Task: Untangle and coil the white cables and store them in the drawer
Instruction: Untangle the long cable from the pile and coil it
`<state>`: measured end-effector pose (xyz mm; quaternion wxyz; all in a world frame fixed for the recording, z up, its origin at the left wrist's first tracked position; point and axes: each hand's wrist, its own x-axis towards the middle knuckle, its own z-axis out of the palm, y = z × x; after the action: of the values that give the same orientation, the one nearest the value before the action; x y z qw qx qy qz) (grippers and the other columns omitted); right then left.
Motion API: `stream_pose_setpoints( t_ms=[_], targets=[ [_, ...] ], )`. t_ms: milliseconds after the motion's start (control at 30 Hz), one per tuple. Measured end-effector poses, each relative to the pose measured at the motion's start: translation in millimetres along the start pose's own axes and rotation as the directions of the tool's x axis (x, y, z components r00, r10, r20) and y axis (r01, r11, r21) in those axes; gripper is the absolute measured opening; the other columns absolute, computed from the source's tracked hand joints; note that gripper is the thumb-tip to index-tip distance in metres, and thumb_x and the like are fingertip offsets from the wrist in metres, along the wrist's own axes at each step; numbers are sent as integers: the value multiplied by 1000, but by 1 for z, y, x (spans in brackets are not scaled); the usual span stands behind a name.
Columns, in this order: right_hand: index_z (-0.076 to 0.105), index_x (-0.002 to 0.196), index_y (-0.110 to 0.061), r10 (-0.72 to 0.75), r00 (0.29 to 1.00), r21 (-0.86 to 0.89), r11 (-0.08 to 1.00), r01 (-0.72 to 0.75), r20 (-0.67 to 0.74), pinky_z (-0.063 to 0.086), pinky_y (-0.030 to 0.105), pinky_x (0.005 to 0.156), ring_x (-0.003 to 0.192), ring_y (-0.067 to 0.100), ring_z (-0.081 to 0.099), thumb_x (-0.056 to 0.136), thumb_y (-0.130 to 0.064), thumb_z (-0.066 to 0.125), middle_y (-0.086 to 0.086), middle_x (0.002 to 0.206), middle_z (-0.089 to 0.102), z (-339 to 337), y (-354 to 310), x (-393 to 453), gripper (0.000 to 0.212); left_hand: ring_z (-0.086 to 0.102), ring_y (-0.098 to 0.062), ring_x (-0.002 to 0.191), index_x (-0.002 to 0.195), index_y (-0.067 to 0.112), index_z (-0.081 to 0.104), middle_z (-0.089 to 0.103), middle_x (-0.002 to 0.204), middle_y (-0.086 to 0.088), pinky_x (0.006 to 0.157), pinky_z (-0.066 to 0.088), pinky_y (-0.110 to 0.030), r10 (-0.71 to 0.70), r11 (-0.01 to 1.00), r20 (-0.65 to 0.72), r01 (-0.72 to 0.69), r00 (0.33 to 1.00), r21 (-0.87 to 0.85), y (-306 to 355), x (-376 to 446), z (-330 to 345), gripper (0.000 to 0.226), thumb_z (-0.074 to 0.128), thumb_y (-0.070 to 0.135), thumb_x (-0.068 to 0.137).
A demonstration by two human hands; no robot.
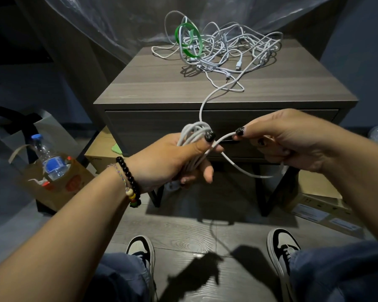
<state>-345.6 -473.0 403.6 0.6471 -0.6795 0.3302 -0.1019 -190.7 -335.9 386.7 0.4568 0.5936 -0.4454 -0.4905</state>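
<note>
White cable (205, 99) coil sits gripped in left hand (172, 160) fingers; right hand (288, 138) fingers pinch its loose strand.

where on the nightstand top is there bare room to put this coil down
The nightstand top is bare along its front edge and in its left front corner, left of the strand running to the coil. The back half is crowded by the cable tangle and green loop.

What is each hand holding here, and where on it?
Left hand grips the coiled loops of a white cable; right hand pinches the same cable's loose strand just beside the coil.
</note>
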Motion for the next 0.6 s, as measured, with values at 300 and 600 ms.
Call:
stream_pose_setpoints(
  t_ms=[300,600],
  targets=[
    [66,87,11,-54,990,-7,999,54,-129,15,15,37,34,8,24,86,-3,61,5,49,39,19,13,6,15,37,-10,46,89,-5,50,43,64,-9,45,35,-22,-45,912,-27,52,999,407,-10,2,9,35,52,30,91],
    [61,103,15,-146,989,247,960,134,29,17,14,31,31,5,21,94,-6,46,3,51,38,22,2,1,28,34,-16,47,73,15,46,36,58,-5,44,32,-24,9,994,-433,39,901,102,0,8,-8,32,42,33,99]
  ],
)
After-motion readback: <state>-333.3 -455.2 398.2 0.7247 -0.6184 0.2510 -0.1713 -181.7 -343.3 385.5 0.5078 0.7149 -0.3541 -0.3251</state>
